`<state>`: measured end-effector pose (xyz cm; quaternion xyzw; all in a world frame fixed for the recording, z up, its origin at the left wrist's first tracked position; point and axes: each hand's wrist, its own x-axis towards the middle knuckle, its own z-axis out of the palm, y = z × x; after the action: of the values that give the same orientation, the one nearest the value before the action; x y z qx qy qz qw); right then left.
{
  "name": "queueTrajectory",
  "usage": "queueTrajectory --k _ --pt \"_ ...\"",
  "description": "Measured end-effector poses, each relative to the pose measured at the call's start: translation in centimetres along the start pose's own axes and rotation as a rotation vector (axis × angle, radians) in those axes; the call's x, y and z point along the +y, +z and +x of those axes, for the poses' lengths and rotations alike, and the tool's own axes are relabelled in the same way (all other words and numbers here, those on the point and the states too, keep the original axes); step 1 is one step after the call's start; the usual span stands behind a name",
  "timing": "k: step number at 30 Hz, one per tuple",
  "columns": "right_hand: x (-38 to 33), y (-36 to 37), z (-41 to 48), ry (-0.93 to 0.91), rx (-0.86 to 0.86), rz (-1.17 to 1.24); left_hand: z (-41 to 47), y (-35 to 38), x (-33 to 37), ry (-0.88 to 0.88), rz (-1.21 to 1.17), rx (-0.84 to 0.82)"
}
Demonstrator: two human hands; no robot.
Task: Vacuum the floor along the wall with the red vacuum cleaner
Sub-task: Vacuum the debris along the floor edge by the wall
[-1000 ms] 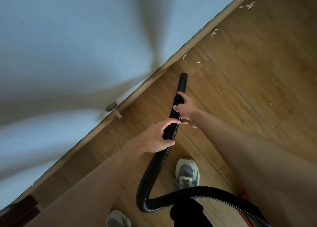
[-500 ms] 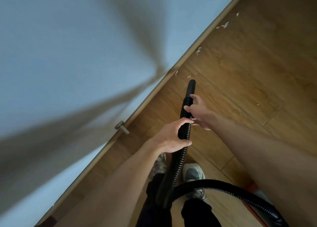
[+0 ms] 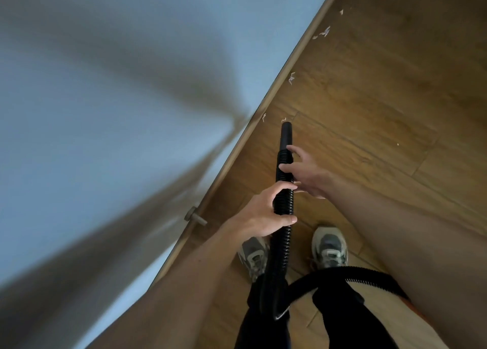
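- The left hand [image 3: 266, 214] is clenched round the black ribbed vacuum hose [image 3: 286, 240], with its thumb laid across the front
- The right hand [image 3: 309, 176] sits just ahead of it; its fingers are spread and mostly straight, thumb and fingertips touching the side of the hose rather than wrapping it
- The smooth black nozzle [image 3: 286, 135] points away from the person, its tip low over the floor [image 3: 369, 111] and close to the edge where the baseboard [image 3: 287, 69] runs; whether the tip touches the floor cannot be told
- Two small white scraps [image 3: 264, 116] lie just beyond the tip, one against the baseboard; more scraps [image 3: 291, 78] lie farther along the same edge
- Behind the left hand the hose drops between two grey shoes [image 3: 329, 248], then loops across the black trouser legs [image 3: 340, 309] toward the lower right
- Of the vacuum cleaner, only hose and nozzle show plainly
- A door stop [image 3: 195, 216] juts from the baseboard, left of the left hand; the pale blue wall [image 3: 118, 98] above is blurred
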<state>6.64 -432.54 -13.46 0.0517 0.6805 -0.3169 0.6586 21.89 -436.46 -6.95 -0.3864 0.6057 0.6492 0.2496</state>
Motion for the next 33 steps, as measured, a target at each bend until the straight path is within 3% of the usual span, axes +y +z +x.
queueTrajectory --k 18,25,33 --pt "0.6 0.5 4.3 0.074 -0.168 -0.198 2.9 1.4 -1.5 -0.07 -0.065 0.036" --pt "0.8 1.3 5.6 -0.12 -0.017 -0.255 4.1 0.8 -2.1 -0.085 -0.017 0.09" --pt "0.4 -2.7 4.9 -0.065 0.008 -0.21 5.9 2.1 0.0 -0.021 0.09 0.009"
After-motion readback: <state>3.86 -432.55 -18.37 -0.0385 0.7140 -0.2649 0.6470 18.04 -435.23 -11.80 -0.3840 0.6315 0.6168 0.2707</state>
